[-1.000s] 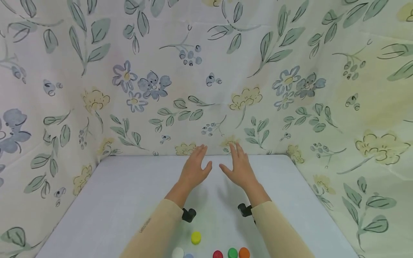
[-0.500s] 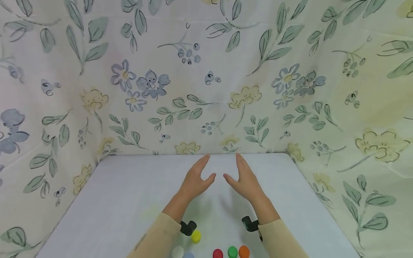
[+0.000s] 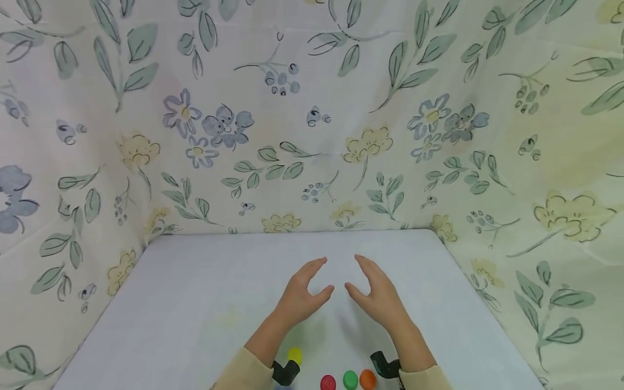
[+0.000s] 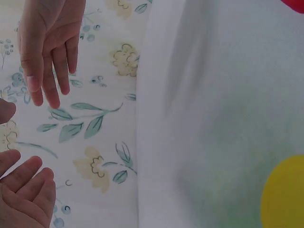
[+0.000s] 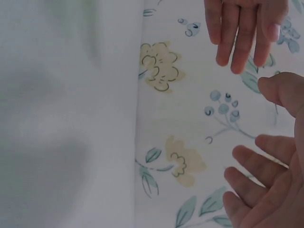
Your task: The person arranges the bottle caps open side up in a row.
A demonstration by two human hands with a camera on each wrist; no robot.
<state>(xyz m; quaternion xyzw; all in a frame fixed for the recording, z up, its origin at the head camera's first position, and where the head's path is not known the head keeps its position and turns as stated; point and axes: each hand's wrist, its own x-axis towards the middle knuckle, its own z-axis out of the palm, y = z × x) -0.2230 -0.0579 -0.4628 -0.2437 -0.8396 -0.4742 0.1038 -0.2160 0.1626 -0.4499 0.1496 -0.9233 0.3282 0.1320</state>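
Observation:
My left hand (image 3: 299, 295) and right hand (image 3: 380, 295) hover above the white table, facing each other with a gap between them. Both have thumbs spread from gently bent fingers, and neither holds anything. In the left wrist view, the left hand (image 4: 26, 194) is at the lower left and the other hand hangs at the top. Nearer the table's front lie a yellow disc (image 3: 294, 355), partly behind the left wrist's black camera, a red disc (image 3: 328, 382), a green disc (image 3: 350, 379) and an orange disc (image 3: 368, 379). A bluish disc is barely visible at the bottom edge.
The white table (image 3: 195, 303) runs back to a floral cloth (image 3: 287, 124) hanging behind and at both sides. Black wrist cameras, the left one (image 3: 285, 372) and the right one (image 3: 385, 365), sit close to the discs in the head view.
Both hands have drawn back toward the table's front, their fingers bending a little more. The left wrist's camera now covers part of the yellow disc. The discs stay in place.

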